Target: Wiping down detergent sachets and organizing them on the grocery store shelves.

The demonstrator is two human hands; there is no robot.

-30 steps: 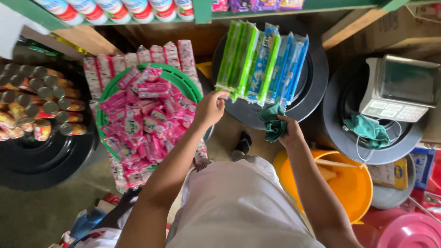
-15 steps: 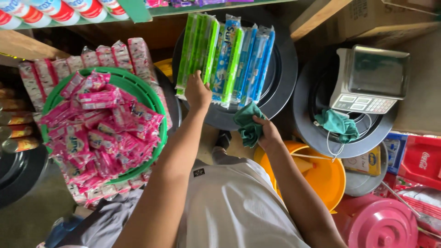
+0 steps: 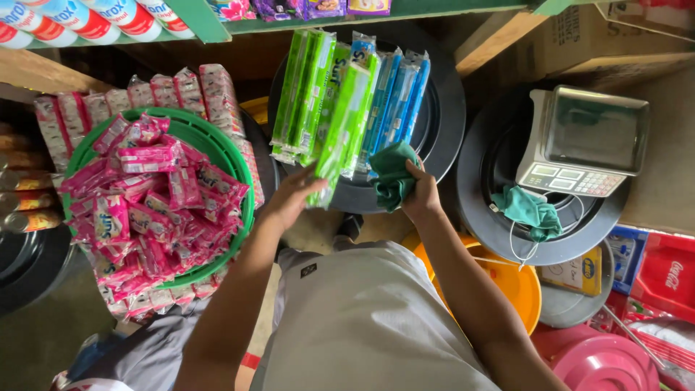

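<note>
At the far left a dark round tub [image 3: 29,264] is cut off by the frame edge, and the brownish packets [image 3: 22,195] above it are too blurred for me to tell what they are. Next comes a green basket [image 3: 242,188] heaped with pink sachets [image 3: 145,210]; strips of pink-and-white packets [image 3: 174,90] stand behind it, and more peek out under its rim, mostly hidden.

My left hand [image 3: 289,199] reaches forward between the basket and a black round tray [image 3: 445,108]. Its fingers are spread and curl lightly round the lower end of a long green packet [image 3: 340,123], which lies tilted on top of a row of long green and blue packets [image 3: 387,94] on that tray. Whether I am truly gripping it or only touching it, I cannot tell; the palm is turned away from me.

My right hand [image 3: 421,194] is just beside it at the tray's near rim, fingers closed round a bunched green cloth [image 3: 392,174], which covers the bottom ends of the blue packets.

Further right a second black tray [image 3: 481,217] carries a grey weighing scale [image 3: 583,141] and another crumpled green cloth [image 3: 532,211]. Below, an orange bucket [image 3: 517,279] is half hidden by my forearm, and a pink lid [image 3: 604,366] is cut off at the bottom edge.
</note>
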